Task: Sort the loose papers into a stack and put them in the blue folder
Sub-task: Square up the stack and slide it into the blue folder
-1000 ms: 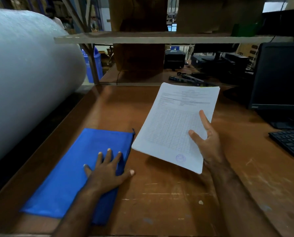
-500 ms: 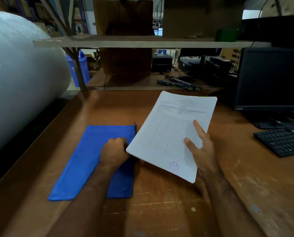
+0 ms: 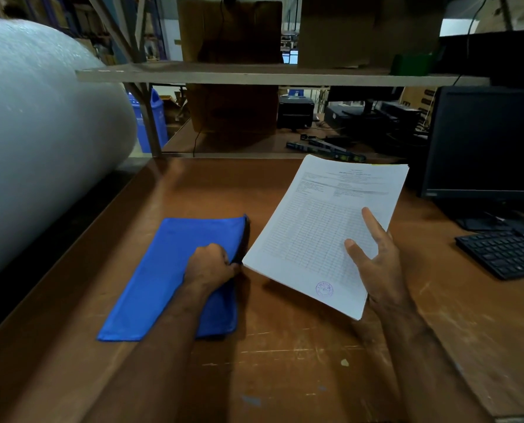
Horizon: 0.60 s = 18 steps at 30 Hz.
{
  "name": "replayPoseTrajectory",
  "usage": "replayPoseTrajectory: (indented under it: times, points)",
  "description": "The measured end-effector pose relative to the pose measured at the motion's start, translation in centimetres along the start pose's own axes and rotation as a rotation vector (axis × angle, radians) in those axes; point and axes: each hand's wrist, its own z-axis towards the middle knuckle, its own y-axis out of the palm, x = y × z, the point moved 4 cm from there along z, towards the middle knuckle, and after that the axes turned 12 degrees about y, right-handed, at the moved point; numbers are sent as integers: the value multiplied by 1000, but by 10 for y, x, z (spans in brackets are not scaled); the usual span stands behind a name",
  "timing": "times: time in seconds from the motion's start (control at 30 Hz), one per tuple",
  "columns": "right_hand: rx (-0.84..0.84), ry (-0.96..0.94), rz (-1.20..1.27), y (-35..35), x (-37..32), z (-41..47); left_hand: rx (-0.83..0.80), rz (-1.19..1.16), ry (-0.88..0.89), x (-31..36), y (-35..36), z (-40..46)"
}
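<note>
Gripping the flat blue fabric folder at its right-hand opening with curled left hand, right hand holding the squared white paper stack just at three o'clock, long axes near parallel.

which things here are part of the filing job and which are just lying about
Part of the job:
- stack of papers, held up by the right hand
- blue folder, its edge gripped by the left hand

Just lying about:
- keyboard
- monitor
- bubble wrap roll
- blue bin
</note>
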Motion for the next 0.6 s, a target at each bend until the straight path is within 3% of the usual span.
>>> replayPoseTrajectory:
  times: [0.3,0.43,0.6]
  points:
    - [34,73,153,-8,5,8,-19,-909,-252,-3,-6,-18]
    - [14,209,340,2,13,5,-49,-991,-255,1,-8,-18]
    - [25,241,387,24,18,-3,-69,-984,-154,10,-9,-14]
